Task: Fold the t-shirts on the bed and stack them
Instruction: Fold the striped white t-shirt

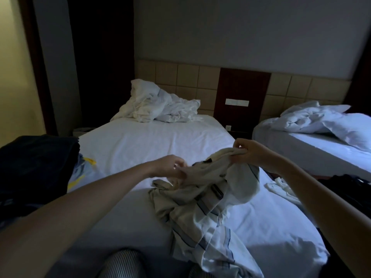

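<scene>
A dark pile of clothes point(38, 163) sits at the left edge of the bed point(140, 141), with a pale blue and yellow garment point(84, 171) poking out from under it. At the head end lies a crumpled white duvet point(158, 105). Mid-bed, the left hand point(170, 166) pinches a fold of the cream striped t-shirt point(200, 207), fingers curled on the cloth. The right hand point(249, 152) grips the shirt's upper edge and holds it raised, while the rest trails rumpled on the sheet toward the person's striped knees point(120, 263). Bare sheet lies open between the hands and the duvet. A small white garment point(281, 187) lies near the bed's right edge. Across a narrow gap stands a second bed point(301, 149) with heaped bedding point(321, 121).
</scene>
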A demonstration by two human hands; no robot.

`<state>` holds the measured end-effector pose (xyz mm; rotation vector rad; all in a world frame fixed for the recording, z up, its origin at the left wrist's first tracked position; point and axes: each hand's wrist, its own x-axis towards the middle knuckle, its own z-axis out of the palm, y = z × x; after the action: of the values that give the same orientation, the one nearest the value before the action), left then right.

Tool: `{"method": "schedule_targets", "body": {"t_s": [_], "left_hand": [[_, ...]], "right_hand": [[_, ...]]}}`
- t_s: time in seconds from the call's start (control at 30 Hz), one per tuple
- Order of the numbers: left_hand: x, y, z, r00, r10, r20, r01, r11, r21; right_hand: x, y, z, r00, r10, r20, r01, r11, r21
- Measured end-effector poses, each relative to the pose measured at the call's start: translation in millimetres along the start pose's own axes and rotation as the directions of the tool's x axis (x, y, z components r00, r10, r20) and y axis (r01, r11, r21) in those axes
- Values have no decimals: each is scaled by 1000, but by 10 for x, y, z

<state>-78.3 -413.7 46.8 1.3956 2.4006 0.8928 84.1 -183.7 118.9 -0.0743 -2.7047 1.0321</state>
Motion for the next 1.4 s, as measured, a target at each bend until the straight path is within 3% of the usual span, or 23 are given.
{"method": "schedule_targets", "body": {"t_s": [0.13,0.23,0.33,0.43,0.57,0.63,0.67,0.73,0.77,0.83,0.9,0.97,1.07,1.13,1.17,1.23,1.27,1.3,1.33,1.37,1.4], "left_hand": [[-105,101,-384,989,12,-145,-10,1000,13],[-185,199,-588,1000,9,-29,-5,988,151],[-246,207,-719,995,-82,55,64,962,264],[-312,166,-864,992,-120,-40,123,990,66],[-438,81,-1019,958,-108,-264,12,940,-340],[-493,41,-1080,933,-156,-323,31,933,-359],[-508,20,-1103,922,-157,-355,49,954,-295],[-523,0,-1144,905,-120,-408,90,992,-93],[-537,-20,-1169,907,-110,-407,132,991,27],[-579,-93,-1188,936,-129,-329,236,920,311],[-628,-216,-1177,952,-217,-218,292,860,419],[-694,-363,-1127,950,-276,-143,306,914,267],[-667,-481,-938,891,-382,-245,339,920,-198],[-612,-442,-778,815,-455,-359,307,864,-399],[-588,-407,-710,794,-475,-379,286,842,-457],[-570,-334,-636,818,-500,-285,302,795,-527],[-579,-305,-629,847,-490,-206,341,798,-496],[-567,-326,-619,891,-437,-124,373,860,-347],[-561,-329,-581,926,-377,-23,374,925,-72],[-537,-376,-518,935,-353,46,334,914,229],[-503,-412,-471,934,-352,68,292,856,426]], "right_hand": [[-32,100,-49,992,125,-28,-127,987,-102],[44,101,29,968,178,-176,-195,977,-85],[115,70,105,902,184,-391,-129,978,163],[161,33,130,910,190,-368,13,875,483],[269,-28,135,993,8,-114,64,786,615],[334,-52,136,996,-57,63,26,908,418],[366,-58,150,992,-24,124,-1,980,198],[456,-30,193,992,99,76,-78,967,-242],[509,9,222,993,121,7,-113,942,-316],[564,73,270,984,161,-72,-171,971,-166],[559,103,303,972,218,-85,-207,971,115],[524,136,338,974,221,-40,-204,945,257],[499,129,355,995,100,30,-103,989,102],[528,130,340,986,75,150,-44,979,-201],[545,120,341,980,95,174,-15,910,-413],[570,114,338,984,144,107,-17,668,-744],[578,107,333,990,134,54,-38,603,-797],[572,78,324,993,117,13,-62,616,-786],[578,66,310,993,119,-15,-93,686,-722],[575,23,292,991,131,-28,-121,780,-614],[592,-4,271,987,160,-30,-154,857,-491]]}}
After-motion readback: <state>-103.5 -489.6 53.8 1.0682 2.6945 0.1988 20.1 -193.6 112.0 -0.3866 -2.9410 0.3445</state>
